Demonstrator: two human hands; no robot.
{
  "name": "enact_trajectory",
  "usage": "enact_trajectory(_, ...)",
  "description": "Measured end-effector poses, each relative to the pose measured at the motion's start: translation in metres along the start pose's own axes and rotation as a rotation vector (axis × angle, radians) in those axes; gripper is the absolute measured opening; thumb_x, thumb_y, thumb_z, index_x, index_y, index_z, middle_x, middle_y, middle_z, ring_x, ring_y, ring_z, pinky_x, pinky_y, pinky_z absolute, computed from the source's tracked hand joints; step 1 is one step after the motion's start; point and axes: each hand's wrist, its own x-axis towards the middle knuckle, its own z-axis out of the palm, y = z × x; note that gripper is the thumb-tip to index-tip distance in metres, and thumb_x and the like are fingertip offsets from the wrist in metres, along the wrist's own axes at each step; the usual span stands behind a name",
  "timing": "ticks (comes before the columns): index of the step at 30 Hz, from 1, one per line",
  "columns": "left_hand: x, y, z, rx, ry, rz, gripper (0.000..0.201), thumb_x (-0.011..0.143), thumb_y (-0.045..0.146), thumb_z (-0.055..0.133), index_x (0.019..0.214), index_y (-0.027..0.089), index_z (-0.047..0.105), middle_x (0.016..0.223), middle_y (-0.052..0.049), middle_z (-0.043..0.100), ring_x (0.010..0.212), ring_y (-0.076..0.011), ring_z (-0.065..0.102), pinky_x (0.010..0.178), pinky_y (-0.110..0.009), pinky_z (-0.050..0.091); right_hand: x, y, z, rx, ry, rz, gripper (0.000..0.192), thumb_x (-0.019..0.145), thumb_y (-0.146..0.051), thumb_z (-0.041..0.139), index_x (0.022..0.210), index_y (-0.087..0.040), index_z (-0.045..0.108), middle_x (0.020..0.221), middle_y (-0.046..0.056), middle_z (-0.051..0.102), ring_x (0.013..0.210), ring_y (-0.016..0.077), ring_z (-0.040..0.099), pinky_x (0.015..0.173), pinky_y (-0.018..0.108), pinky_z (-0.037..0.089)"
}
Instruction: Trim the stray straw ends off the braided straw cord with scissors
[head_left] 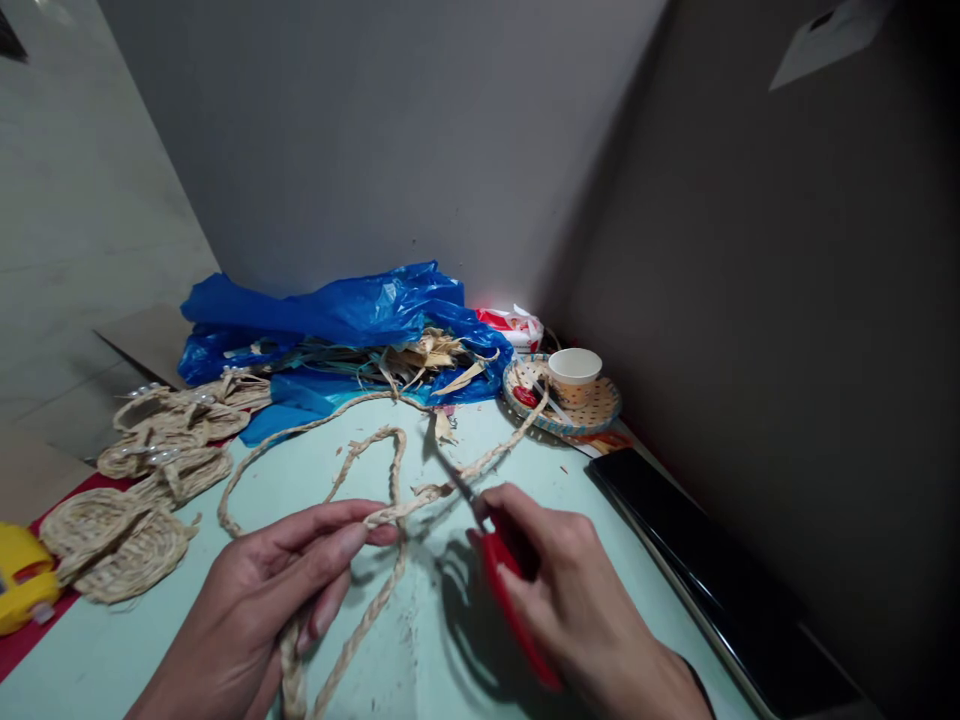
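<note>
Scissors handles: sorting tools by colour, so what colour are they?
Red, on the scissors in the right hand; head view.

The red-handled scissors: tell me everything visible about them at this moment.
The scissors have bright red handles that look like plastic and thin dark blades. The right hand grips the handles, covering most of them. The blades point up and left toward the braided straw cord, which the left hand pinches; the tips appear to meet a frayed bit of the cord. Whether the blades are parted cannot be told. The scissors are held just above the pale green table, casting a shadow on it.
</note>
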Motion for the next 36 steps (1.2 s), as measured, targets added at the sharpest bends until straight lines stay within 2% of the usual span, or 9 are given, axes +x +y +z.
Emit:
enact_trajectory(3, -0.004, 0.000, 0.002, 0.070, -0.069, 0.030, 0.040, 0.066, 0.041, 0.089, 0.098, 0.019, 0.079, 0.076, -0.005, 0.082, 0.040, -0.0036, 0.047, 0.044, -0.013, 0.046, 0.008, 0.002, 0.001, 0.429, 0.044, 0.178, 0.022, 0.088, -0.039, 0.068, 0.092, -0.023, 0.053, 0.069, -0.003, 0.060, 0.059, 0.0141, 0.054, 0.056, 0.025, 0.047)
enact_trajectory(7, -0.007, -0.003, 0.003, 0.174, -0.186, 0.035, 0.043, 0.070, 0.051, 0.083, 0.098, 0.021, 0.073, 0.068, -0.005, 0.080, 0.040, -0.0027, 0.039, 0.043, -0.012, 0.034, 0.016, -0.001, 0.002, 0.913, 0.111, 0.233, 0.043, 0.075, -0.039, 0.085, 0.095, -0.022, 0.052, 0.085, 0.000, 0.067, 0.074, 0.0145, 0.066, 0.069, 0.027, 0.059)
enact_trajectory(12, -0.006, -0.009, 0.004, 0.366, -0.238, 0.101, 0.027, 0.080, 0.052, 0.071, 0.085, 0.026, 0.074, 0.057, 0.003, 0.070, 0.048, -0.0104, 0.047, 0.051, -0.019, 0.039, 0.018, -0.009, -0.003, 0.994, 0.279, 0.252, 0.049, 0.070, -0.034, 0.090, 0.096, -0.022, 0.051, 0.078, -0.005, 0.066, 0.058, 0.0083, 0.063, 0.051, 0.015, 0.050)
enact_trajectory(18, -0.010, -0.026, 0.006, 0.630, -0.011, 0.552, 0.008, 0.073, 0.039, 0.079, 0.080, 0.036, 0.080, 0.080, 0.007, 0.081, 0.075, -0.0195, 0.069, 0.074, -0.023, 0.047, 0.015, -0.013, -0.006, 0.942, 0.318, 0.252, 0.050, 0.071, -0.036, 0.089, 0.097, -0.023, 0.049, 0.072, -0.006, 0.064, 0.056, 0.0102, 0.064, 0.049, 0.016, 0.051)
enact_trajectory(22, -0.013, -0.032, 0.005, 0.622, -0.007, 0.712, 0.010, 0.079, 0.032, 0.074, 0.085, 0.035, 0.082, 0.087, 0.004, 0.085, 0.078, -0.0211, 0.073, 0.082, -0.026, 0.046, 0.014, -0.011, -0.006, 0.908, 0.279, 0.214, 0.044, 0.078, -0.038, 0.084, 0.099, -0.023, 0.049, 0.074, -0.006, 0.065, 0.058, 0.0094, 0.064, 0.052, 0.016, 0.051)
enact_trajectory(24, -0.014, -0.028, 0.006, 0.628, -0.061, 0.614, 0.012, 0.082, 0.037, 0.069, 0.081, 0.033, 0.080, 0.076, 0.004, 0.082, 0.068, -0.0194, 0.070, 0.073, -0.026, 0.046, 0.015, -0.008, -0.005, 0.860, 0.254, 0.180, 0.039, 0.082, -0.040, 0.081, 0.099, -0.023, 0.050, 0.077, -0.005, 0.065, 0.061, 0.0094, 0.063, 0.051, 0.016, 0.049)
enact_trajectory(27, -0.012, -0.018, 0.008, 0.541, -0.176, 0.304, 0.023, 0.086, 0.047, 0.064, 0.076, 0.030, 0.076, 0.064, 0.003, 0.076, 0.056, -0.0168, 0.063, 0.062, -0.026, 0.046, 0.017, 0.000, -0.005, 0.721, 0.214, 0.150, 0.033, 0.087, -0.044, 0.076, 0.102, -0.023, 0.055, 0.077, -0.005, 0.064, 0.057, 0.0073, 0.054, 0.048, 0.016, 0.041)
enact_trajectory(31, -0.009, -0.005, 0.011, 0.223, -0.293, -0.071, 0.035, 0.076, 0.055, 0.077, 0.077, 0.021, 0.078, 0.072, -0.003, 0.080, 0.047, -0.0103, 0.057, 0.052, -0.020, 0.044, 0.019, 0.010, -0.005, 0.467, 0.231, 0.122, 0.034, 0.089, -0.045, 0.073, 0.111, -0.025, 0.057, 0.074, -0.006, 0.061, 0.059, 0.0095, 0.047, 0.053, 0.020, 0.039)
enact_trajectory(36, -0.010, 0.004, 0.012, -0.005, -0.311, -0.184, 0.040, 0.061, 0.050, 0.091, 0.082, 0.017, 0.082, 0.075, -0.007, 0.081, 0.044, -0.0055, 0.054, 0.048, -0.014, 0.040, 0.014, 0.006, -0.007, 0.155, 0.227, -0.026, 0.019, 0.090, -0.033, 0.069, 0.102, -0.024, 0.057, 0.073, -0.005, 0.054, 0.063, 0.0125, 0.047, 0.060, 0.024, 0.039)
